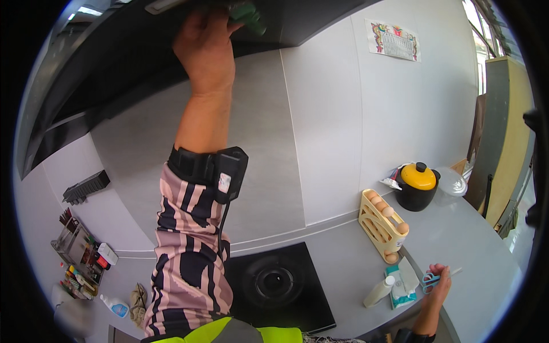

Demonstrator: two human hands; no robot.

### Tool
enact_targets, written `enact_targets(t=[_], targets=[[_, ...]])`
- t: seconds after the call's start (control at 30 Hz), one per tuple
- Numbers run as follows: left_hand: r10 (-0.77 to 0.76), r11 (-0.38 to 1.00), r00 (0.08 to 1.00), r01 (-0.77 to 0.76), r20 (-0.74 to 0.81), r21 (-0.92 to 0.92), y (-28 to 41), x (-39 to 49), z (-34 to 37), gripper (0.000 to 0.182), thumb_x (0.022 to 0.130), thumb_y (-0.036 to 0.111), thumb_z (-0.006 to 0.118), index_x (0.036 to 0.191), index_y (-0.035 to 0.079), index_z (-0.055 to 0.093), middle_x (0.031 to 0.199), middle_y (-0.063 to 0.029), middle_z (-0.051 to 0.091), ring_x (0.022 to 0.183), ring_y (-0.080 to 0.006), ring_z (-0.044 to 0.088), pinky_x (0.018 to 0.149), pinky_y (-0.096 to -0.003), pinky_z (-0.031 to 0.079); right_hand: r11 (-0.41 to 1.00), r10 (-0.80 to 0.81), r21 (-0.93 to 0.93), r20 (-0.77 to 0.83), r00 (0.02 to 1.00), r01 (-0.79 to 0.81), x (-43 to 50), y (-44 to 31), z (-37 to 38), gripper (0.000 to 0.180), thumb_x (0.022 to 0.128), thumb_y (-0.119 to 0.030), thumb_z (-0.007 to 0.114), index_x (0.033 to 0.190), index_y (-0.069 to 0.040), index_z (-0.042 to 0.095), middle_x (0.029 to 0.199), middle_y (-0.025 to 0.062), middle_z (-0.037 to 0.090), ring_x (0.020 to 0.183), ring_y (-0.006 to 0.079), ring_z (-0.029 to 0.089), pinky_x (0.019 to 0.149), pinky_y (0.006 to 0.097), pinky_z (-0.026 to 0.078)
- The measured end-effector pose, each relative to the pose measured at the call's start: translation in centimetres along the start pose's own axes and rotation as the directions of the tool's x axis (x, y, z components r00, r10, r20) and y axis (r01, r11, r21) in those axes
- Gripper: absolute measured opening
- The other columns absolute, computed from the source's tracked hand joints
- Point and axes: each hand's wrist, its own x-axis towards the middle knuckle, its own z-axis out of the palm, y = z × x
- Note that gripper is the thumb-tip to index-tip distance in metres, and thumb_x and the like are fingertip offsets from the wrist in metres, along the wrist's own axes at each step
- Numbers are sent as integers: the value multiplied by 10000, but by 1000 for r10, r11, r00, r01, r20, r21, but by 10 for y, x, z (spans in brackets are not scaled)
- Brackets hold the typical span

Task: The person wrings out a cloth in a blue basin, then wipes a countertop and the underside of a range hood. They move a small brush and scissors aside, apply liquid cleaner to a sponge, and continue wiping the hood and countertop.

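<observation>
My left hand (210,55) is raised to the underside of a black range hood (274,25), its fingers partly in shadow. A green item (248,17) is at its fingertips; what it is cannot be told. Low at the right, my right hand (438,283) holds scissors with light blue handles (430,281) over the grey counter's edge, blades pointing to the right. Just left of that hand lie a teal and white soft pack of wipes or tissues (402,283) and a white bottle (379,291).
Below my raised arm is a black gas hob (279,283). An egg rack (381,223) with several eggs and a black pot with a yellow lid (418,184) stand at the right. A spray bottle (115,306), a cloth (138,304) and a condiment rack (77,248) are at the left.
</observation>
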Motion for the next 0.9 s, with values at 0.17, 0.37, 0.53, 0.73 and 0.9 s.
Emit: enact_targets(t=[0.17, 0.37, 0.53, 0.73, 0.9], targets=[[-121, 901, 949, 228, -290, 369, -35, 5, -48, 133, 841, 72, 591, 933, -20, 621, 930, -86, 638, 811, -170, 622, 734, -296, 521, 999, 47, 14, 46, 998, -47, -6, 5, -7, 404, 969, -412, 423, 972, -34, 565, 840, 67, 629, 613, 116, 551, 463, 210, 347], [-405, 687, 901, 187, 156, 702, -7, -42, -17, 185, 824, 123, 610, 955, -3, 637, 872, -106, 662, 832, -168, 621, 762, -328, 499, 997, -81, 23, 279, 957, 78, -22, 1, 27, 407, 977, -341, 435, 1093, 36, 534, 895, 109, 632, 646, 147, 565, 593, 273, 450], [-634, 771, 578, 421, 514, 477, 90, -193, 28, 94, 809, -6, 614, 903, -1, 621, 851, -49, 615, 770, -119, 607, 682, -269, 498, 980, -39, 175, 637, 770, -96, -71, -17, 133, 474, 967, -339, 469, 1321, -28, 410, 1063, 96, 602, 651, 137, 555, 606, 268, 458], [-730, 683, 302, 294, 613, 669, 164, -274, -7, 127, 793, 60, 575, 908, 8, 579, 915, -144, 543, 811, -323, 577, 708, -385, 497, 850, 18, 248, 868, 496, -465, -172, -13, 222, 552, 946, -337, 528, 1404, -91, 342, 1084, 38, 568, 689, 107, 546, 598, 235, 455], [-711, 675, 487, 273, 507, 685, 222, -283, -165, 300, 784, 89, 664, 1074, 48, 597, 1103, -148, 585, 991, -345, 580, 840, -387, 493, 927, 101, 151, 782, 616, -344, -207, 24, 219, 284, 963, -270, 508, 1157, -63, 511, 949, 64, 607, 639, 117, 534, 554, 230, 426]])
